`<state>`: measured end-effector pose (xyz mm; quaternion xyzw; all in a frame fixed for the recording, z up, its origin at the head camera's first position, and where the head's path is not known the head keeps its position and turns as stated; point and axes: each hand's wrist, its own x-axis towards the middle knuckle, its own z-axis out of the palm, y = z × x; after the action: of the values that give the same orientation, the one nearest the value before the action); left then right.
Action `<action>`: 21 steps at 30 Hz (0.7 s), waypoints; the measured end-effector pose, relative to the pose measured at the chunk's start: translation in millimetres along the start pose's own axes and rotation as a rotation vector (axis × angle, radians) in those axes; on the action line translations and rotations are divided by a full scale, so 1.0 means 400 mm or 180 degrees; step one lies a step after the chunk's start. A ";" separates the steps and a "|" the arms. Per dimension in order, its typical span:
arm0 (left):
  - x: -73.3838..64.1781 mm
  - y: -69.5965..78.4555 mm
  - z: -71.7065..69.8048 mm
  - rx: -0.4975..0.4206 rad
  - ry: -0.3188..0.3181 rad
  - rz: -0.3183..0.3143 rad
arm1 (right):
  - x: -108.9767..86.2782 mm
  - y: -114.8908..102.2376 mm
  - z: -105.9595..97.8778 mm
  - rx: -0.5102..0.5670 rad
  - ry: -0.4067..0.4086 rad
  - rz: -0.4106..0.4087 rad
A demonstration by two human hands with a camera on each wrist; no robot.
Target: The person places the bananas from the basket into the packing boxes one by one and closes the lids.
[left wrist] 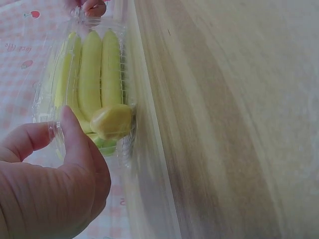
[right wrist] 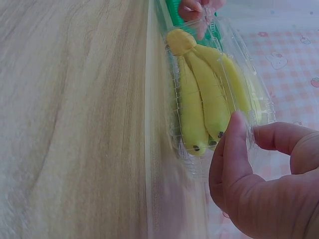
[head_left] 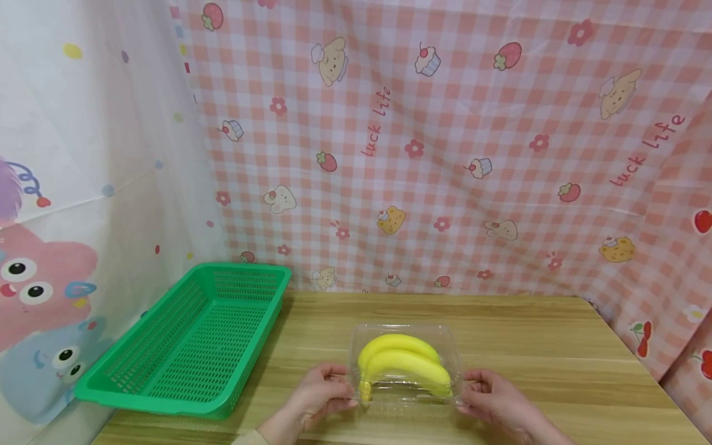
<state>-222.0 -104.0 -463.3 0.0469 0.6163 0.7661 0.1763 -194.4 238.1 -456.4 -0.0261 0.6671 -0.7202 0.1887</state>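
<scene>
A clear plastic clamshell box [head_left: 403, 330] stands on the wooden table in the head view, with a bunch of yellow bananas [head_left: 408, 364] inside. The bananas' thick yellow stem end [left wrist: 112, 122] lies toward the left hand. My left hand [head_left: 325, 392] pinches the box's left edge between thumb and fingers. On the opposite side, my right hand [head_left: 495, 398] pinches the right edge in the same way. Both wrist views show the fingertips at the box's rim, where the lid [right wrist: 254, 84] meets the base. Dark tips mark the bananas' ends nearest the right hand.
To the left lies a green perforated plastic basket [head_left: 222, 352] with raised sides. The wood-grain table [head_left: 534, 346] extends behind and to the right of the box. A pink checked cloth [head_left: 367, 185] hangs at the back, and a white patterned cloth [head_left: 128, 185] hangs on the left.
</scene>
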 end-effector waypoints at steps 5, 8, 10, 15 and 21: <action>0.000 0.000 0.001 0.0011 0.0013 -0.0005 | 0.002 0.004 -0.001 0.0011 -0.0001 -0.0015; 0.001 0.001 0.002 0.0012 0.0023 -0.0020 | 0.003 0.007 -0.001 -0.0027 0.0019 -0.0041; 0.002 0.002 0.003 0.0017 0.0029 -0.0041 | 0.003 0.009 0.000 -0.0069 0.0040 -0.0060; 0.003 0.005 0.005 0.0047 0.0060 -0.0085 | 0.006 0.015 0.001 -0.0234 0.0062 -0.0179; 0.005 0.005 0.004 0.0073 0.0117 -0.0115 | 0.007 0.018 0.007 -0.0388 0.0136 -0.0317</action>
<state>-223.8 -102.3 -461.2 0.0237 0.6289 0.7564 0.1783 -194.6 234.2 -463.8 -0.0554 0.7114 -0.6872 0.1364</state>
